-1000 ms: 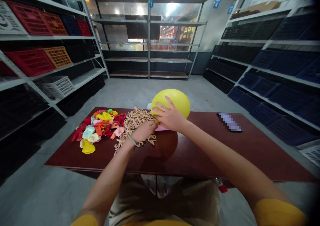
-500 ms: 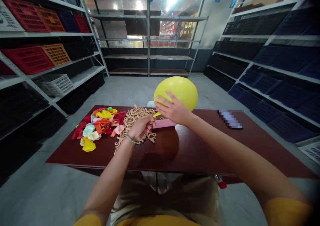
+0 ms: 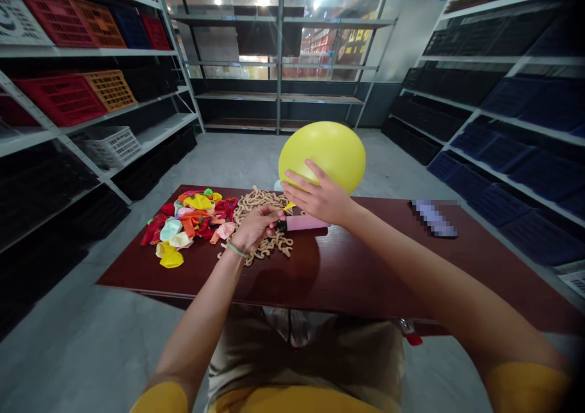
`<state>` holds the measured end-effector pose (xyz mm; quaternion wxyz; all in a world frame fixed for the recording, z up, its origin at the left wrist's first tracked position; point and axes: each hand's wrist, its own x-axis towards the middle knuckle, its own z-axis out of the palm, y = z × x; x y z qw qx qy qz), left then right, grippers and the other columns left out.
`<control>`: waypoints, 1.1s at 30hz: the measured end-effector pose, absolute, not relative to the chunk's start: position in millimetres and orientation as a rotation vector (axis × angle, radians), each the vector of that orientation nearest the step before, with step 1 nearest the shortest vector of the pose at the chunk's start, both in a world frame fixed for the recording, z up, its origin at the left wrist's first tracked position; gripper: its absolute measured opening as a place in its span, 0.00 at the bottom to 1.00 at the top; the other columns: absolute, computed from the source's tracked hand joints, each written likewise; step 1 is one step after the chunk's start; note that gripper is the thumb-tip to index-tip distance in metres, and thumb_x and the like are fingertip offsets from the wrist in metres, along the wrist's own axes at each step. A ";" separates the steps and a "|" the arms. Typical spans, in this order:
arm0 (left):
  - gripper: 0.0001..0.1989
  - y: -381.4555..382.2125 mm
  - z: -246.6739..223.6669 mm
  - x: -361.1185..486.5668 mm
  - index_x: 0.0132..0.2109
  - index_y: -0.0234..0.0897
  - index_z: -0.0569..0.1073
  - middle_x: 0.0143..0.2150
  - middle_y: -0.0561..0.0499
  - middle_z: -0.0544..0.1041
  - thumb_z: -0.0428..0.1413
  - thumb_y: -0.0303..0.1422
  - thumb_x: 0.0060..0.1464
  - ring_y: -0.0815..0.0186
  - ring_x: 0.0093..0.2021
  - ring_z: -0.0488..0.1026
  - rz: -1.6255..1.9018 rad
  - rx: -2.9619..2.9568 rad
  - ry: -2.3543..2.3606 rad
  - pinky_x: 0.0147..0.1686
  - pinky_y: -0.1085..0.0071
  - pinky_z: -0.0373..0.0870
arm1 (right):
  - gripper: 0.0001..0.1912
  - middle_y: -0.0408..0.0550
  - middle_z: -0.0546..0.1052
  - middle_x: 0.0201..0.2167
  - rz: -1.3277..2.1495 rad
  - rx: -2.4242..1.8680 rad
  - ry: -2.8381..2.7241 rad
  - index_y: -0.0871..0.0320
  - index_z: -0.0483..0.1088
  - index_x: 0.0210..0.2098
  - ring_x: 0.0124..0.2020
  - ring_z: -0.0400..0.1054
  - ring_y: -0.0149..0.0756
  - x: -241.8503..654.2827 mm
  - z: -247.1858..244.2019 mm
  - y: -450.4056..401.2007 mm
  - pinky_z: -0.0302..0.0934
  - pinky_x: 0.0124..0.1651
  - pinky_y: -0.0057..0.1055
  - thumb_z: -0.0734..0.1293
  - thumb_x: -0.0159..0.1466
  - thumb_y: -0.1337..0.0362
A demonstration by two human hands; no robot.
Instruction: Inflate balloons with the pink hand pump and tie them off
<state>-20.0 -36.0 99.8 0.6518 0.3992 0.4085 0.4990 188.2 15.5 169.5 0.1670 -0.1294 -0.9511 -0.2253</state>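
A large inflated yellow balloon (image 3: 329, 148) is held up above the far edge of the table. My right hand (image 3: 320, 197) rests against its near side, fingers spread and stretched out. The fingers of my left hand (image 3: 256, 227) are pinched together at the balloon's narrow yellow neck (image 3: 289, 206); the very end is hidden by the fingertips. Just below, a pink cylinder (image 3: 306, 222) with a dark end lies on the table, partly behind the hands. A heap of thin beige twisted pieces (image 3: 260, 200) lies behind and beside my left hand.
A pile of limp, mixed-colour balloons (image 3: 192, 221) lies on the left of the dark red table (image 3: 365, 273). A blurred-out phone-like object (image 3: 433, 218) is at the right. Shelves with crates (image 3: 59, 99) stand on both sides, and a metal rack (image 3: 280, 90) stands behind.
The balloon looks slightly larger in view and a little higher. My left hand has shifted slightly, showing the pink cylinder's dark end. The whole view has moved a bit with my head.
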 end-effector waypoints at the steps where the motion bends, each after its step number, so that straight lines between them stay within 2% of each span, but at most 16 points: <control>1: 0.19 -35.7 99.3 -23.3 0.32 0.31 0.75 0.28 0.52 0.73 0.71 0.38 0.38 0.79 0.21 0.57 1.144 0.911 0.934 0.17 0.82 0.53 | 0.26 0.41 0.67 0.64 -0.643 -0.365 -2.704 0.50 0.62 0.62 0.70 0.49 0.45 184.7 168.9 15.3 0.43 0.67 0.70 0.60 0.67 0.74; 8: 0.16 -17.9 73.1 -36.5 0.32 0.32 0.74 0.26 0.54 0.72 0.67 0.40 0.44 0.77 0.21 0.60 1.401 1.005 1.036 0.21 0.78 0.57 | 0.35 0.39 0.58 0.69 -0.615 -0.452 -2.724 0.44 0.48 0.69 0.71 0.45 0.40 165.2 146.5 11.4 0.47 0.68 0.63 0.57 0.67 0.75; 10: 0.16 -7.7 58.5 -37.4 0.33 0.32 0.74 0.27 0.54 0.73 0.66 0.41 0.46 0.76 0.22 0.61 1.475 1.028 1.093 0.22 0.77 0.58 | 0.35 0.38 0.58 0.69 -0.594 -0.532 -2.713 0.43 0.48 0.69 0.71 0.45 0.40 166.3 131.8 5.5 0.46 0.69 0.61 0.58 0.67 0.74; 13: 0.15 4.6 37.4 -37.8 0.34 0.33 0.74 0.28 0.53 0.74 0.64 0.41 0.49 0.76 0.21 0.62 1.512 1.093 1.160 0.22 0.77 0.59 | 0.28 0.42 0.64 0.66 -0.520 -0.663 -2.723 0.46 0.58 0.65 0.68 0.51 0.41 172.9 100.5 -9.8 0.48 0.68 0.53 0.58 0.68 0.72; 16: 0.13 8.7 22.6 -38.0 0.35 0.33 0.74 0.28 0.53 0.75 0.62 0.41 0.51 0.75 0.21 0.63 1.502 1.161 1.209 0.22 0.76 0.59 | 0.18 0.48 0.77 0.49 -0.321 -0.768 -2.813 0.53 0.70 0.55 0.56 0.64 0.42 180.1 64.3 -26.0 0.57 0.61 0.46 0.55 0.71 0.68; 18: 0.12 7.5 17.1 -38.3 0.36 0.34 0.74 0.26 0.54 0.73 0.61 0.40 0.53 0.74 0.20 0.63 1.474 1.217 1.261 0.22 0.76 0.59 | 0.17 0.47 0.78 0.41 -0.198 -0.858 -2.808 0.54 0.73 0.49 0.46 0.68 0.40 183.1 43.0 -32.9 0.60 0.55 0.43 0.55 0.72 0.66; 23: 0.12 2.7 13.0 -39.5 0.36 0.35 0.74 0.25 0.54 0.73 0.60 0.41 0.53 0.72 0.20 0.65 1.425 1.285 1.299 0.21 0.76 0.60 | 0.13 0.48 0.76 0.41 0.053 -0.937 -2.701 0.51 0.75 0.45 0.43 0.67 0.41 183.2 14.1 -36.5 0.62 0.49 0.41 0.59 0.70 0.62; 28: 0.11 0.4 13.9 -39.8 0.36 0.35 0.74 0.26 0.54 0.74 0.59 0.39 0.54 0.72 0.20 0.64 1.444 1.258 1.339 0.21 0.76 0.60 | 0.11 0.50 0.75 0.38 0.326 -0.987 -2.413 0.55 0.71 0.40 0.41 0.68 0.39 186.4 28.3 -35.1 0.63 0.45 0.37 0.56 0.69 0.66; 30: 0.11 -0.7 15.7 -38.7 0.36 0.35 0.74 0.27 0.53 0.75 0.60 0.40 0.53 0.72 0.20 0.65 1.443 1.252 1.336 0.21 0.76 0.61 | 0.09 0.49 0.75 0.37 0.376 -0.978 -2.291 0.56 0.69 0.40 0.38 0.68 0.36 190.7 48.1 -33.1 0.63 0.42 0.34 0.57 0.69 0.67; 33: 0.11 -2.8 19.2 -35.7 0.36 0.35 0.74 0.28 0.53 0.75 0.60 0.40 0.54 0.72 0.21 0.66 1.431 1.259 1.343 0.21 0.76 0.61 | 0.07 0.48 0.75 0.38 0.302 -0.909 -2.278 0.56 0.69 0.40 0.41 0.68 0.35 196.4 88.3 -26.6 0.61 0.42 0.32 0.59 0.68 0.66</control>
